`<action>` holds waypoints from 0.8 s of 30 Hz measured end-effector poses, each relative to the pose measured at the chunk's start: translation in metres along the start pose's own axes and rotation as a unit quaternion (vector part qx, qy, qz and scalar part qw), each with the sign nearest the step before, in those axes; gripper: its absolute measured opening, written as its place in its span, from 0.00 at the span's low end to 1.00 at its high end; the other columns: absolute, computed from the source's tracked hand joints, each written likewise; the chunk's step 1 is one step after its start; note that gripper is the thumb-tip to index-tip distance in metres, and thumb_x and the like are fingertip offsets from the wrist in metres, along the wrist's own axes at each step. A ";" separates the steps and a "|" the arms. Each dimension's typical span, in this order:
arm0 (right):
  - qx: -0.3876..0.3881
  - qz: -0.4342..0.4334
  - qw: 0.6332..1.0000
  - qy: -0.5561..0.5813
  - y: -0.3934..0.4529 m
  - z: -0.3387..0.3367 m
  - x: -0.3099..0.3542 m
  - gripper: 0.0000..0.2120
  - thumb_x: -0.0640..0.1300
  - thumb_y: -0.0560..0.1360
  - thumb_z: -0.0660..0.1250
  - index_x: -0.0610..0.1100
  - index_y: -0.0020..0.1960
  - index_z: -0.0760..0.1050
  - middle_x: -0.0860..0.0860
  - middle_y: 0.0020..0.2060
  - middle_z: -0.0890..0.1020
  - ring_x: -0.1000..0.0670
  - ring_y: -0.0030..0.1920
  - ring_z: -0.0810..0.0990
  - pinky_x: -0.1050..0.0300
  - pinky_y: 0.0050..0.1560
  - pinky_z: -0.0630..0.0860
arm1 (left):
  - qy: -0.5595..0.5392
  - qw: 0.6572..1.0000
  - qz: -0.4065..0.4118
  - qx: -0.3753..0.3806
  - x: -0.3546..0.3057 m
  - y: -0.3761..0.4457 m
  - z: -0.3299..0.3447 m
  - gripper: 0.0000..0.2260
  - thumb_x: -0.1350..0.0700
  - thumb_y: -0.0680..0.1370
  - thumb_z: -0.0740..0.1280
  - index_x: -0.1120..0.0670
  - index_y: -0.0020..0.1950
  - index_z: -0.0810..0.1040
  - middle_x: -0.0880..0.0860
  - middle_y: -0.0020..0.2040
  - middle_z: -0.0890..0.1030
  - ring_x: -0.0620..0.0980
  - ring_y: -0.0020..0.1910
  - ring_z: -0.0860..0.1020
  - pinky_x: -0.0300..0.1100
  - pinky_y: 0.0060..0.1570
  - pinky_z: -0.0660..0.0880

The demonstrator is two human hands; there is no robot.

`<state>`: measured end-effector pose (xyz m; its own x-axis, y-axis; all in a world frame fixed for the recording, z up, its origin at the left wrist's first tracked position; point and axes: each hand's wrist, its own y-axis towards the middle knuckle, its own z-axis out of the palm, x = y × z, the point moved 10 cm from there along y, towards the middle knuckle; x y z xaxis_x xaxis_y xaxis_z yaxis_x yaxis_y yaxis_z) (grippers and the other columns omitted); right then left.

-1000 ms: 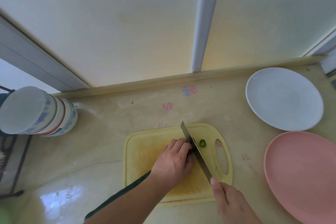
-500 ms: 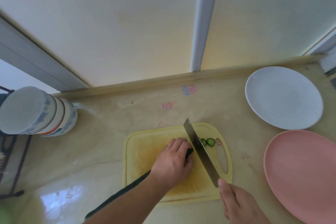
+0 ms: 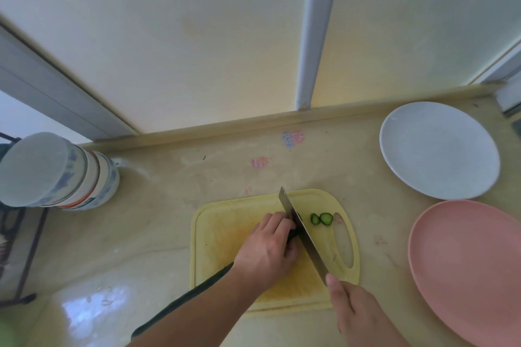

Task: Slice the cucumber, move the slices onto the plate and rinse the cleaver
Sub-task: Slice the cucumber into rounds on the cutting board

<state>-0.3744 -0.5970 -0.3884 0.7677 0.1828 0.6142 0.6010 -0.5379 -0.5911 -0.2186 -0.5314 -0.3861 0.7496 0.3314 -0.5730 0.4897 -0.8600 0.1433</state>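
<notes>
Since half a second before, the cleaver [image 3: 303,235] had swung back leftward until its flat side met the knuckles of the left hand [image 3: 267,249], and the two cut slices [image 3: 321,218] on its right now stood clear of the blade instead of just beside it; a second before, only one slice had lain there.

From the head camera, the yellow cutting board [image 3: 220,234] sat at lower centre of the frame on the beige counter [image 3: 158,222]. The left hand lay curled over the cucumber [image 3: 293,235], fingers bent down around it, so that only a dark sliver of it showed between the fingertips and the blade. The cleaver ran diagonally from upper left to lower right across the board, its tip toward the wall. The right hand [image 3: 358,315], at the lower right of the board, gripped the cleaver's handle, which it hid entirely. The slices overlapped each other near the board's handle slot [image 3: 344,239], right of the blade.

A white plate [image 3: 439,149] sat at the right of the frame, with a pink plate [image 3: 468,270] below it, both well apart from the board. A stack of bowls [image 3: 56,172] lay at the left edge.
</notes>
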 end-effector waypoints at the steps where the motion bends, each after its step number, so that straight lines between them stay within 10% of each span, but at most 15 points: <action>1: 0.002 -0.005 1.000 -0.005 0.002 0.001 0.001 0.27 0.64 0.73 0.46 0.45 0.34 0.70 0.49 0.27 0.74 0.55 0.33 0.76 0.63 0.37 0.70 | -0.001 1.000 -0.002 0.001 0.000 0.000 0.000 0.09 0.58 0.75 0.65 0.57 0.54 0.78 0.51 0.54 0.78 0.50 0.52 0.77 0.44 0.48 0.79; 24: -0.013 -0.012 1.000 0.018 -0.012 -0.007 -0.001 0.27 0.67 0.70 0.47 0.46 0.30 0.68 0.49 0.23 0.73 0.55 0.28 0.74 0.58 0.37 0.71 | -0.006 1.000 -0.007 -0.013 -0.001 0.001 -0.005 0.05 0.58 0.73 0.64 0.57 0.47 0.76 0.50 0.49 0.76 0.50 0.48 0.75 0.42 0.43 0.77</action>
<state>-0.3838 -0.5962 -0.3778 0.7448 0.1670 0.6461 0.6126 -0.5548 -0.5629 -0.2163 -0.5306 -0.3812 0.7381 0.3383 -0.5838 0.5109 -0.8454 0.1559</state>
